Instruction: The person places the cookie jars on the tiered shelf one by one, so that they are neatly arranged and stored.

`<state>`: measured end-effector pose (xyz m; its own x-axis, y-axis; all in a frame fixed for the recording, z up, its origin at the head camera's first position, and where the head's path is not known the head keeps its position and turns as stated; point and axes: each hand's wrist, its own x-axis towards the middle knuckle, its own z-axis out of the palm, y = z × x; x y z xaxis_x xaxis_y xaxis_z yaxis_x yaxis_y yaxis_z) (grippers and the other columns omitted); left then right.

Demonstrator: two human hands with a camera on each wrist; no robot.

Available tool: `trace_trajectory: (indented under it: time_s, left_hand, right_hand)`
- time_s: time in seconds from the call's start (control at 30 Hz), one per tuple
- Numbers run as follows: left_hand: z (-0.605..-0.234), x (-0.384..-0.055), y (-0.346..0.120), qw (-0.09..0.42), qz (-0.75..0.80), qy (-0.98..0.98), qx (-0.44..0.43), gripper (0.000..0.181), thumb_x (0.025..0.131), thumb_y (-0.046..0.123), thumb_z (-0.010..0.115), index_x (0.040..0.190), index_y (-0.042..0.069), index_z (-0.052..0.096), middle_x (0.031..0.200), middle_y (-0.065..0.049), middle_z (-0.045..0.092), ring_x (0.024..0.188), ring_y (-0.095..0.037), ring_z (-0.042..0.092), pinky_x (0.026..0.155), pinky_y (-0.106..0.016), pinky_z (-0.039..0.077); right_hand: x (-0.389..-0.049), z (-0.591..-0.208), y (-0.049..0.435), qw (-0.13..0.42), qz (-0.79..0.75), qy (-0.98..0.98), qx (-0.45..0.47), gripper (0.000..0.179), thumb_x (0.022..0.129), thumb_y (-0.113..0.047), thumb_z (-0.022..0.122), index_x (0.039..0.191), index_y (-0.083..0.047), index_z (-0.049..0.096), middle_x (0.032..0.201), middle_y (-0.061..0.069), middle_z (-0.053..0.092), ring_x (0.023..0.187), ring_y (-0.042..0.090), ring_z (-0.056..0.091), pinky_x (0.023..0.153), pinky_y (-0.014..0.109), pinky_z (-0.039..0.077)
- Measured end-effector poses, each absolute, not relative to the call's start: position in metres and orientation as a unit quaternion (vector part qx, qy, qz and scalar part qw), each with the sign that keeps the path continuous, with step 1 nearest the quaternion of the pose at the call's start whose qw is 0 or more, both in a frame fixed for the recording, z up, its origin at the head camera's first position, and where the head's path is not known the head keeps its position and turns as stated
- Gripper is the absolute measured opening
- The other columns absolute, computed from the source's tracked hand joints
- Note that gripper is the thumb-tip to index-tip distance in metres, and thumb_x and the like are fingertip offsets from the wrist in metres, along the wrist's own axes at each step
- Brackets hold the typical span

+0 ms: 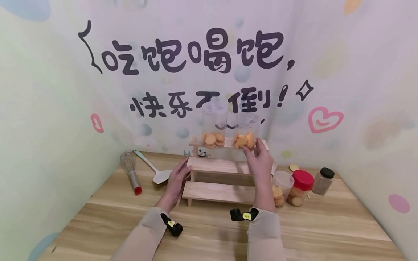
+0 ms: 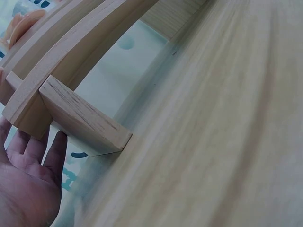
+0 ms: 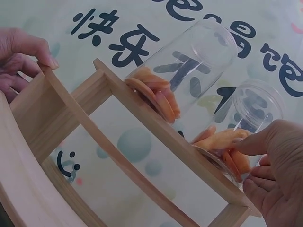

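A three-step wooden rack (image 1: 220,191) stands on the table. My left hand (image 1: 176,185) grips its left end at the middle step; in the right wrist view, a fingertip lies over the step's corner, with other fingers curled beside it. On the top step, my right hand (image 1: 260,165) holds a clear jar of orange-brown biscuits (image 1: 247,127) low on its right side, thumb in front. This jar's base is right at the top board in the right wrist view. To its left, a second clear biscuit jar (image 3: 189,61) stands upright on the same step.
Right of the rack stand a clear-lidded cookie jar (image 1: 283,181), a red-lidded jar (image 1: 302,183) and a black-lidded jar (image 1: 323,181). A whisk (image 1: 132,174) and a white spatula (image 1: 160,175) lie on the left. A printed cloth (image 1: 196,21) hangs behind the table.
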<state>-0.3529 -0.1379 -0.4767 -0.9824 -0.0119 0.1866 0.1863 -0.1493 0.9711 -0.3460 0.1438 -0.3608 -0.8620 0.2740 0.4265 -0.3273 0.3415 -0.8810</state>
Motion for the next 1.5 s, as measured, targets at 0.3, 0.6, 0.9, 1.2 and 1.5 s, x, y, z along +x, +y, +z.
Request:
trace_trajectory:
  time_s: [0.3, 0.6, 0.9, 1.2, 1.5]
  left_hand:
    - [-0.477, -0.354, -0.136, 0.066, -0.757, -0.646, -0.069, 0.064, 0.098, 0.034, 0.064, 0.155, 0.019, 0.041, 0.156, -0.01, 0.042, 0.136, -0.032, 0.047, 0.11, -0.052, 0.038]
    - [-0.476, -0.351, -0.134, 0.071, -0.763, -0.639, -0.067, 0.066, 0.096, 0.036, 0.067, 0.155, 0.019, 0.043, 0.154, -0.009, 0.045, 0.135, -0.032, 0.048, 0.11, -0.052, 0.038]
    - [-0.474, -0.352, -0.134, 0.071, -0.762, -0.64, -0.071, 0.065, 0.097, 0.036, 0.066, 0.155, 0.019, 0.042, 0.155, -0.01, 0.043, 0.136, -0.032, 0.048, 0.11, -0.052, 0.039]
    - [-0.475, -0.351, -0.137, 0.072, -0.76, -0.642, -0.068, 0.06, 0.1, 0.031, 0.062, 0.155, 0.018, 0.042, 0.156, -0.011, 0.041, 0.136, -0.032, 0.047, 0.11, -0.052, 0.038]
    - [-0.477, -0.352, -0.136, 0.081, -0.759, -0.642, -0.07, 0.062, 0.098, 0.032, 0.064, 0.154, 0.018, 0.043, 0.155, -0.01, 0.043, 0.134, -0.032, 0.049, 0.107, -0.049, 0.041]
  right_hand:
    - [-0.34, -0.353, 0.146, 0.274, 0.585, -0.763, 0.022, 0.067, 0.093, -0.022, 0.074, 0.151, -0.003, 0.045, 0.155, 0.011, 0.042, 0.142, 0.023, 0.042, 0.109, 0.035, 0.041]
    - [-0.335, -0.349, 0.146, 0.278, 0.591, -0.757, 0.021, 0.069, 0.093, -0.027, 0.074, 0.152, -0.006, 0.044, 0.156, 0.009, 0.042, 0.142, 0.019, 0.041, 0.11, 0.033, 0.04]
    - [-0.334, -0.346, 0.148, 0.283, 0.597, -0.75, 0.025, 0.068, 0.094, -0.027, 0.074, 0.152, -0.007, 0.045, 0.155, 0.008, 0.044, 0.141, 0.019, 0.043, 0.111, 0.034, 0.04]
    - [-0.323, -0.338, 0.148, 0.291, 0.574, -0.765, 0.022, 0.069, 0.093, -0.054, 0.066, 0.15, -0.018, 0.05, 0.152, 0.003, 0.049, 0.137, 0.025, 0.049, 0.11, 0.048, 0.041]
    - [-0.315, -0.337, 0.162, 0.27, 0.507, -0.817, 0.061, 0.063, 0.097, -0.051, 0.061, 0.151, -0.021, 0.048, 0.154, 0.007, 0.046, 0.142, 0.028, 0.041, 0.114, 0.054, 0.033]
